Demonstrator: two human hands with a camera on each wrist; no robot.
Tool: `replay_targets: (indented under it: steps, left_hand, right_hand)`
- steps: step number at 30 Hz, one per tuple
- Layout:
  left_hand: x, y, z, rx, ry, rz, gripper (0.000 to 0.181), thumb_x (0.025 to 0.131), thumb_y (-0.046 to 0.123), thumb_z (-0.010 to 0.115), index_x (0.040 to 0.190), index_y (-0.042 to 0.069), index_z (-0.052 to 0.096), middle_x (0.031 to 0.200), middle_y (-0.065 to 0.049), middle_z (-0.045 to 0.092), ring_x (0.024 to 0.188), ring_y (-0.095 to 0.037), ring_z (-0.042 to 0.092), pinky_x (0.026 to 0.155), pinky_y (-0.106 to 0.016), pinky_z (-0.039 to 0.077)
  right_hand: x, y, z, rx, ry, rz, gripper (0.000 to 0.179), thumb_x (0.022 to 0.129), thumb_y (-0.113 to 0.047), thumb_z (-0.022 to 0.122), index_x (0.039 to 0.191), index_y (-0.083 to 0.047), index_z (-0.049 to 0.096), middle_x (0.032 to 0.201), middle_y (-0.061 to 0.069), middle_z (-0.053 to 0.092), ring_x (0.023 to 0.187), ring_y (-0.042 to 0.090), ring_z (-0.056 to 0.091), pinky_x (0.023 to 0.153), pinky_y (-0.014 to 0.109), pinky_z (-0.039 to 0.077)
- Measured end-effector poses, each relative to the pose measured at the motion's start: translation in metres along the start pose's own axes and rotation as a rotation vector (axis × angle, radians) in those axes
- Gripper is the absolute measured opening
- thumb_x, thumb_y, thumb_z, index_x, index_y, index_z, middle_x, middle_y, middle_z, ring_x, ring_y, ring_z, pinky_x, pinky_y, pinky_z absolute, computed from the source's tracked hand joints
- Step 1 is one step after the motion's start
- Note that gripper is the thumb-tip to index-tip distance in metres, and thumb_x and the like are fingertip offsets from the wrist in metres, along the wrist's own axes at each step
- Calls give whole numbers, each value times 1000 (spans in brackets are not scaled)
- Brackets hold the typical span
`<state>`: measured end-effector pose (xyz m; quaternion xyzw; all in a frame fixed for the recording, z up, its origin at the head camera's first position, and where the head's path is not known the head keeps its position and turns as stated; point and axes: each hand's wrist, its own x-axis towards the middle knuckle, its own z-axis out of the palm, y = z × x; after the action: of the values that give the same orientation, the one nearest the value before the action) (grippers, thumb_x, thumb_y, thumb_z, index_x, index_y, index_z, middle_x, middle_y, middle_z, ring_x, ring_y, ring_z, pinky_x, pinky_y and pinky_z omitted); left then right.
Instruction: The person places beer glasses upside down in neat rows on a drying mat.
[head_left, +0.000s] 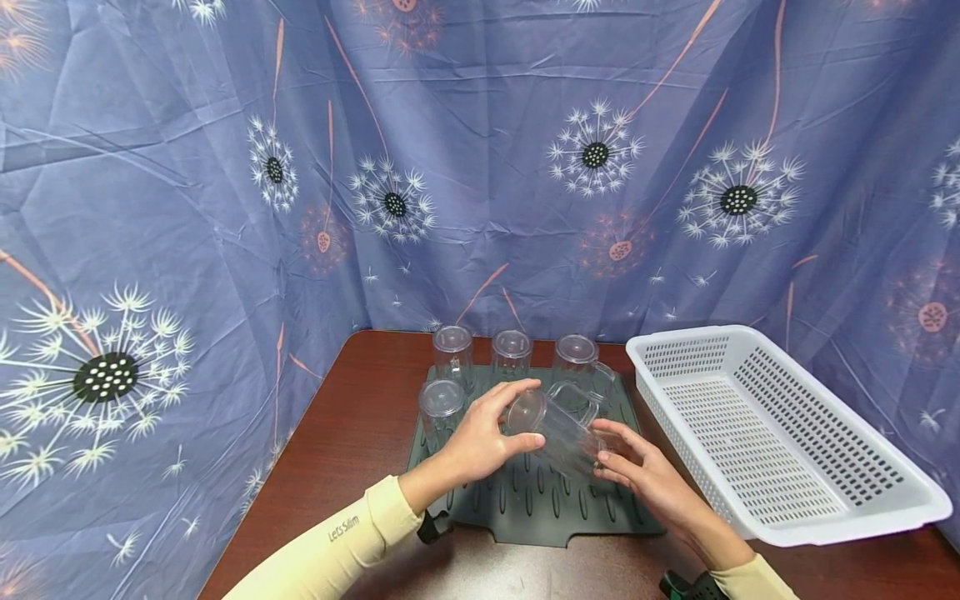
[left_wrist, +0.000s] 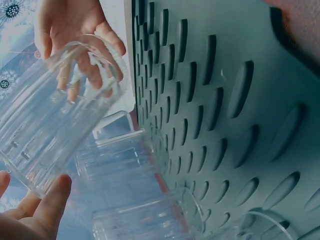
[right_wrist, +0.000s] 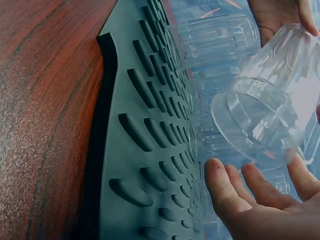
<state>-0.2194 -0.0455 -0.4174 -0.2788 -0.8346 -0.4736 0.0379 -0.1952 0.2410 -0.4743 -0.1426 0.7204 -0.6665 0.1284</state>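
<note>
A clear plastic mug [head_left: 562, 435] is tilted above the dark green ribbed mat [head_left: 525, 504], its base toward the left and its mouth toward the lower right. My left hand [head_left: 480, 440] holds it at the base end, thumb on the near side and fingers on the far side. By the mouth is my right hand [head_left: 652, 479], fingers spread; in the right wrist view a fingertip [right_wrist: 296, 162] meets the rim. Behind, upside down on the mat, stand more clear mugs: a back-left one [head_left: 453, 350], a back-middle one [head_left: 512, 354], a back-right one [head_left: 576, 357] and a front-left one [head_left: 441, 408].
A white perforated plastic basket [head_left: 671, 433] stands to the right of the mat on the reddish-brown wooden table [head_left: 337, 408]. A blue curtain [head_left: 480, 167] with dandelion print hangs behind and at the sides.
</note>
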Motion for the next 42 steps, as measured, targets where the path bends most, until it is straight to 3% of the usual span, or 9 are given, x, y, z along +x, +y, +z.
replay_targets:
  steps: [6,13,19,26,34,42]
  left_hand:
    - [4,4,-4,126,21,16,69,83,32,83,145,32,52,134,8,60,122,-13,56,96,-39,49]
    - [8,8,-7,177,11,18,66,82,33,83,142,32,55,137,13,58,116,-13,53,96,-39,47]
    - [12,8,-9,248,14,36,67,80,33,84,142,30,57,136,13,59,109,-12,53,93,-36,47]
    - [14,8,-10,314,-4,27,66,81,34,84,141,31,57,134,10,59,116,-14,53,97,-40,47]
    - [17,10,-11,362,-38,-9,66,82,36,82,142,31,57,136,9,58,119,-15,52,97,-44,48]
    - [18,8,-10,395,-62,-26,66,82,36,81,143,33,56,136,10,57,120,-16,52,97,-44,48]
  right_hand:
    - [-1,1,-1,-17,0,-8,55,105,-17,54,154,-2,33,152,29,38,123,4,58,99,37,53]
    - [-1,3,-2,-82,20,-10,53,104,-21,57,151,-7,39,150,27,42,125,7,58,100,43,52]
    - [-1,6,-4,-153,52,-1,52,103,-21,59,150,-9,42,150,29,43,118,3,61,99,43,53]
    - [-4,6,-4,-255,101,9,50,101,-27,62,147,-13,48,149,22,48,133,39,51,94,28,52]
    - [-8,4,-4,-354,118,25,52,99,-33,65,146,-17,49,150,15,48,138,43,44,100,46,46]
    - [-10,4,-5,-388,125,6,51,99,-32,66,145,-17,50,150,16,48,139,44,43,100,50,46]
